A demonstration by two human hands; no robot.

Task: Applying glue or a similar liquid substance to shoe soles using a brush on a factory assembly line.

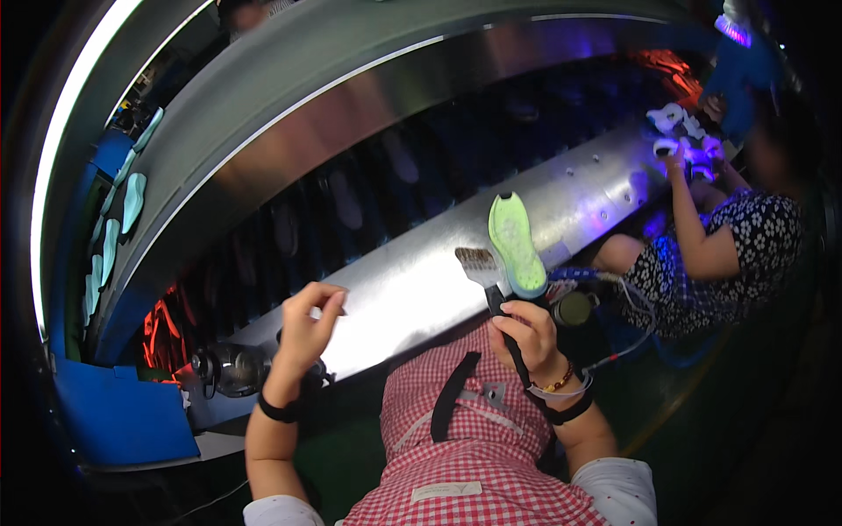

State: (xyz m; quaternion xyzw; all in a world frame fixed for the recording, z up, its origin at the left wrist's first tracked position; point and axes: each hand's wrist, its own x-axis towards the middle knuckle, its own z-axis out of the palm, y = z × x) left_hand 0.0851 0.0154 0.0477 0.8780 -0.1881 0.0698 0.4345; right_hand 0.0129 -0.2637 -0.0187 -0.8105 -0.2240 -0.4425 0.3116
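Observation:
My right hand [528, 337] grips a pale green shoe sole [516, 245] and the dark handle of a flat brush [481, 266] together, the sole standing upright above the metal ledge [412, 294]. The brush's bristles point left of the sole. My left hand [307, 326] is raised over the ledge with its fingers curled and pinched together; whether it holds something small I cannot tell. I wear a red checked apron [469, 465].
A dark conveyor [368, 193] carrying shoe soles runs behind the ledge. Light green soles [132, 202] line a rack at the far left. Another person [737, 245] at the right handles white shoes under violet light. A round metal pot [232, 368] sits low left.

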